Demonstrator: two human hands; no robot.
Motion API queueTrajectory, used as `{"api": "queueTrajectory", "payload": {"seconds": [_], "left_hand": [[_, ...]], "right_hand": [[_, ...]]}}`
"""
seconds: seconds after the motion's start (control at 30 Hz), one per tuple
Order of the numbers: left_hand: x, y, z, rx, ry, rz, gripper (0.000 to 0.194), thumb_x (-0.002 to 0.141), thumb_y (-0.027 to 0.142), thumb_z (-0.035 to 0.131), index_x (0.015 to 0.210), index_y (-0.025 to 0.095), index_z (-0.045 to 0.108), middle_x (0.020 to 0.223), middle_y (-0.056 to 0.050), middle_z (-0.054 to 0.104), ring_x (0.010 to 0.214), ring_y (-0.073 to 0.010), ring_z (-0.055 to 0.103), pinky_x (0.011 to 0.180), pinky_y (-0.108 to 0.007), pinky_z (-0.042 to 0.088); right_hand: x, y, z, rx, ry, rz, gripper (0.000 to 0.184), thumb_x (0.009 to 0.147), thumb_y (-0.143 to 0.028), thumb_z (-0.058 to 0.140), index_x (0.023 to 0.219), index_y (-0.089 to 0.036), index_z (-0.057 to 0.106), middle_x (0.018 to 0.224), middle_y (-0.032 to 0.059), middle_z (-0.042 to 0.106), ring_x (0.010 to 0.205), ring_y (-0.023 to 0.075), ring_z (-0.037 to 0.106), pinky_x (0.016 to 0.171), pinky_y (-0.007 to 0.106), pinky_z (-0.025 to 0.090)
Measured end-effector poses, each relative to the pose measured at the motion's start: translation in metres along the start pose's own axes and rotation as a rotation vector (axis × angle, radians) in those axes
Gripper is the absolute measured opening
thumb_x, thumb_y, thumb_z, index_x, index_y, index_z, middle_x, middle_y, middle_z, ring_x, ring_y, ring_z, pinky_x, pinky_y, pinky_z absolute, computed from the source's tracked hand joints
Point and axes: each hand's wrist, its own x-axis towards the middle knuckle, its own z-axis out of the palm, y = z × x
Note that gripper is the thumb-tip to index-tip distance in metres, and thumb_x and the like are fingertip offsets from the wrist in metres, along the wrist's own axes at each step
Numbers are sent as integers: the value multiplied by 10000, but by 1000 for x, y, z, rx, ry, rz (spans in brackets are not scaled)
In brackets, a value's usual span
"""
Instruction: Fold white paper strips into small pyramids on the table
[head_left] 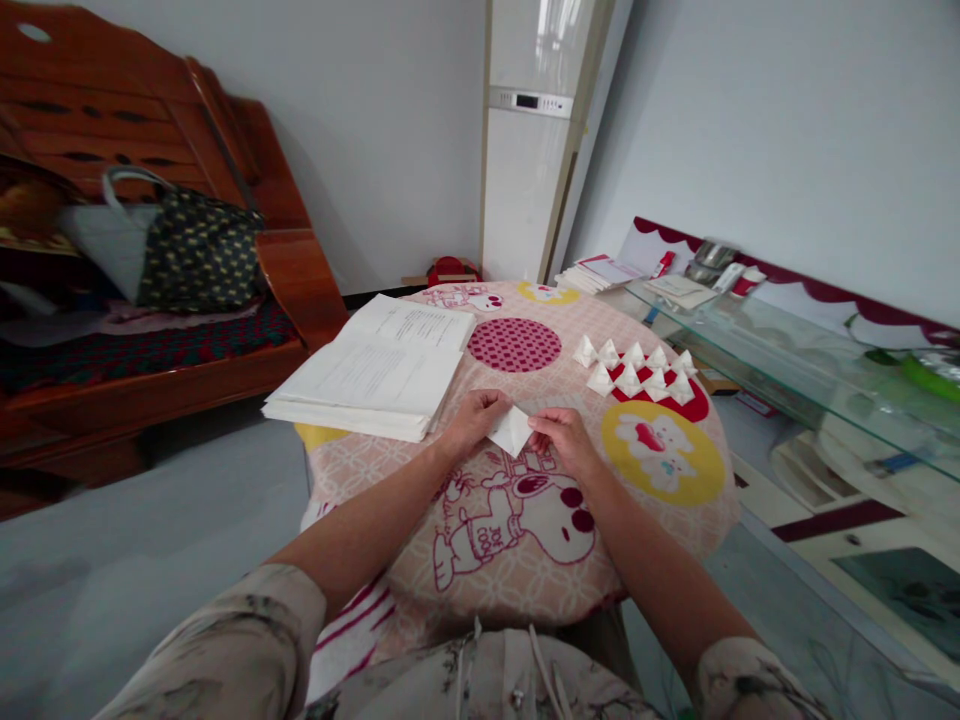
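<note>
Between my hands is a small folded square of white paper [511,432], turned so that one corner points toward me. My left hand [478,417] pinches its left corner. On the opposite corner, the fingers of my right hand [562,434] are closed. Both hands are low over the patterned tablecloth [382,470]; whether they rest on it I cannot tell. Several folded white paper pyramids [628,380] stand in two rows to the right, beyond my right hand. An open stack of printed paper [375,360] lies at the left, close to my left hand.
A glass-topped cabinet [795,370] with cups and papers runs along the right wall. White booklets [600,272] lie at its near end. Left of the table is a wooden bench [277,320] holding a dark patterned bag [199,250]. A tall white appliance [525,170] stands behind.
</note>
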Motion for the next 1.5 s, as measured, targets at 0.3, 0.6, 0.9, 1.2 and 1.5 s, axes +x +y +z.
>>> {"api": "queueTrajectory", "payload": {"seconds": [0.3, 0.6, 0.9, 1.2, 1.5], "left_hand": [[13, 9, 2, -67, -8, -72, 445, 788, 575, 680, 788, 131, 697, 725, -67, 691, 623, -157, 610, 540, -250, 438], [38, 20, -4, -34, -16, -90, 320, 627, 380, 855, 717, 116, 699, 611, -23, 646, 526, -110, 538, 494, -221, 381], [39, 0, -3, -143, 8, -80, 272, 676, 333, 835, 761, 104, 716, 675, -41, 680, 542, -99, 540, 506, -216, 383], [26, 12, -7, 337, 142, 181, 187, 805, 315, 709, 730, 147, 671, 663, -22, 608, 614, -136, 508, 602, -265, 379], [15, 10, -1, 1189, -154, 723, 139, 917, 208, 577, 806, 176, 653, 807, -76, 614, 812, -199, 562, 727, -296, 420]], "right_hand": [[3, 0, 0, 154, 111, -30, 308, 668, -458, 794, 644, -181, 660, 551, 16, 657, 441, 127, 562, 408, 235, 447], [21, -21, -17, -18, -88, 56, 324, 654, -457, 811, 613, -165, 679, 589, 53, 703, 475, 138, 612, 435, 229, 469], [36, -8, -21, -58, -25, 19, 325, 684, -477, 788, 619, -170, 704, 570, 37, 687, 446, 121, 573, 442, 236, 461], [32, -6, -22, -44, 3, 7, 267, 674, -423, 795, 744, -172, 737, 597, 31, 703, 468, 140, 602, 432, 238, 466], [30, -8, -23, 74, 74, 43, 430, 715, -518, 748, 958, -165, 713, 606, 37, 694, 507, 190, 651, 415, 259, 469]]}}
